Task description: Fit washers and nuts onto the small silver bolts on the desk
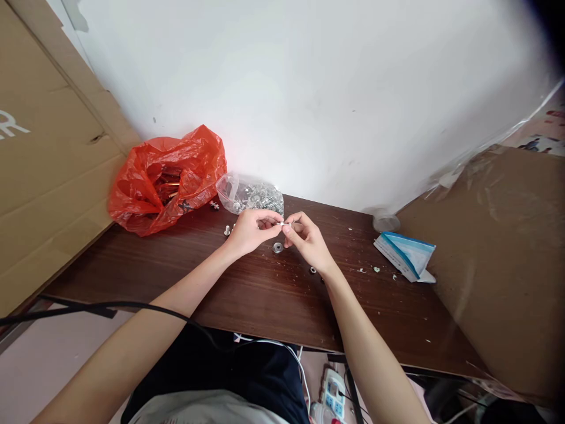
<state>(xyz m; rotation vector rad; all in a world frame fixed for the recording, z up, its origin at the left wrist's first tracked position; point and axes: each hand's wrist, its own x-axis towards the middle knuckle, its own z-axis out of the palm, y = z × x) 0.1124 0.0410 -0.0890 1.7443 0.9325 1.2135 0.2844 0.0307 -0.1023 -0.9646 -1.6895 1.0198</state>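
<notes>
My left hand (252, 231) and my right hand (308, 237) meet above the table, thumbs and fingertips pinched. Between them is a small silvery metal bolt (281, 223), held at its left end by the left fingers. The right fingertips close on its other end; whether a nut or washer sits there is too small to tell. Just below lie round metal washers (278, 248). A bolt (226, 230) stands on its head left of my left hand. Near my right wrist lies a nut (312, 270), with another small dark piece partly hidden by the arm.
Behind my hands sits a clear plastic bag (258, 197) of metal hardware. A red plastic bag (176, 176) stands to its left. Blue-and-white packaging (406, 256) and a clear round container (386, 221) are at right. Cardboard (48, 141) flanks the table (265, 294); a black cable (132, 304) crosses the left forearm.
</notes>
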